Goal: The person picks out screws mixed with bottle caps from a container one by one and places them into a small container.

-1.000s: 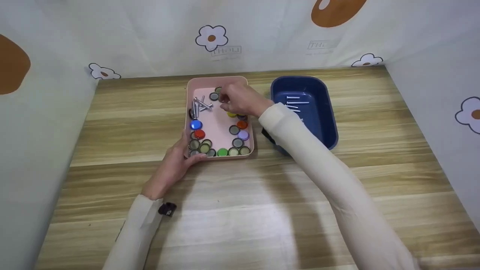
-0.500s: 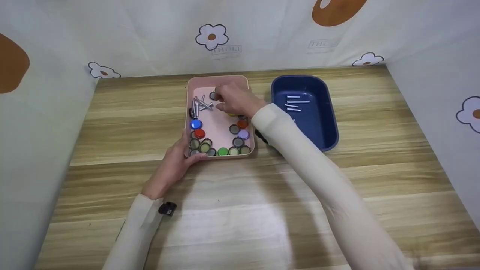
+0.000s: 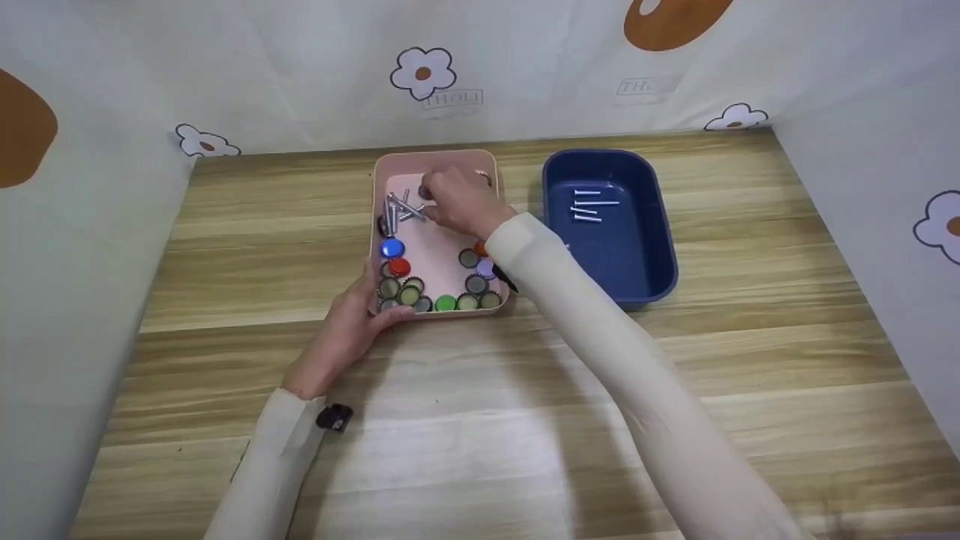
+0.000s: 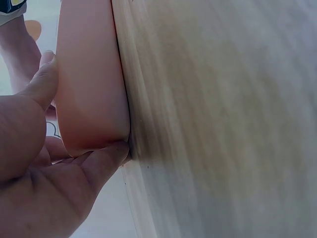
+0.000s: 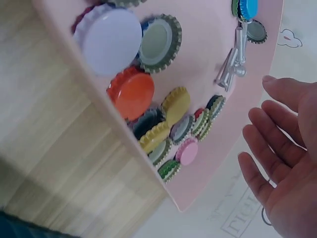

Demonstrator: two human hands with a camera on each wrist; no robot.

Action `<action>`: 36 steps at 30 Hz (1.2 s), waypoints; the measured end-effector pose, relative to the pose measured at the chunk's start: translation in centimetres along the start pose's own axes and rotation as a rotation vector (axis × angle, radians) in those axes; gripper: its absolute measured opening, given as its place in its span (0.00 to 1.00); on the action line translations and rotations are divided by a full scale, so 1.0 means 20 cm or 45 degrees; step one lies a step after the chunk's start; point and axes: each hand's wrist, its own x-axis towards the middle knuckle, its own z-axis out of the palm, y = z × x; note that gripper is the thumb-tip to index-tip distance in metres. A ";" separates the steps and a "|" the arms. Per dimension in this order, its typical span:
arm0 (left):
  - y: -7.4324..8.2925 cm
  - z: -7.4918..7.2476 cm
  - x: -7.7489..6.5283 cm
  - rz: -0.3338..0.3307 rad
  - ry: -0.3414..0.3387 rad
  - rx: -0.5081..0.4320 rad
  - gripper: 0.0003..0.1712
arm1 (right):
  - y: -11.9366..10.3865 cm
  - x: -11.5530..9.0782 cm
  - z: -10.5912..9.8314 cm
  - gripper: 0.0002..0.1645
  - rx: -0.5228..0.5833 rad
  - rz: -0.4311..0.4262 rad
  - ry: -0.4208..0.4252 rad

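Observation:
My left hand [image 3: 341, 330] grips the near left corner of the pink tray [image 3: 435, 160], its thumb over the near rim. In the left wrist view, fingers curl around the outer corner of the tray's wall [image 4: 91, 74]. Over the tray's far part hovers my right hand [image 3: 466, 201], just right of a small pile of silver screws [image 3: 405, 208]. The right wrist view shows those fingers [image 5: 280, 144] loosely bent with nothing between them. Bottle caps line the tray's sides, among them a blue cap [image 3: 391, 247], a red cap [image 3: 400, 267] and a green cap [image 3: 445, 303].
A dark blue bin [image 3: 669, 247] stands right of the pink tray, with several screws [image 3: 596, 203] lying inside. Both sit on a wood-grain table [image 3: 247, 262]. A patterned cloth [image 3: 300, 82] with flowers hangs behind and at the sides.
My right hand has moved left across the tray, toward the screw pile. Its sleeve now covers less of the blue bin. The left hand has stayed at the corner.

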 end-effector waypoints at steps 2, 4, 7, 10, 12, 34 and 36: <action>0.00 0.00 0.00 0.021 0.015 0.019 0.59 | 0.00 0.00 0.01 0.19 -0.019 -0.008 0.035; 0.00 0.00 0.00 0.042 0.027 0.038 0.59 | -0.01 0.01 0.02 0.18 -0.029 -0.004 0.056; 0.00 0.00 -0.01 0.065 0.038 0.045 0.58 | -0.01 0.01 0.03 0.18 -0.039 -0.005 0.077; 0.00 0.00 -0.01 0.067 0.038 0.036 0.58 | -0.02 0.02 0.05 0.18 -0.075 -0.008 0.081; 0.00 0.00 -0.01 0.065 0.035 0.034 0.58 | -0.02 0.03 0.06 0.18 -0.103 -0.004 0.080; 0.00 0.00 -0.01 0.052 0.032 0.016 0.58 | -0.04 0.06 0.13 0.14 -0.200 0.041 0.140; 0.00 0.00 -0.01 0.050 0.033 0.016 0.58 | -0.04 0.06 0.14 0.15 -0.214 0.048 0.142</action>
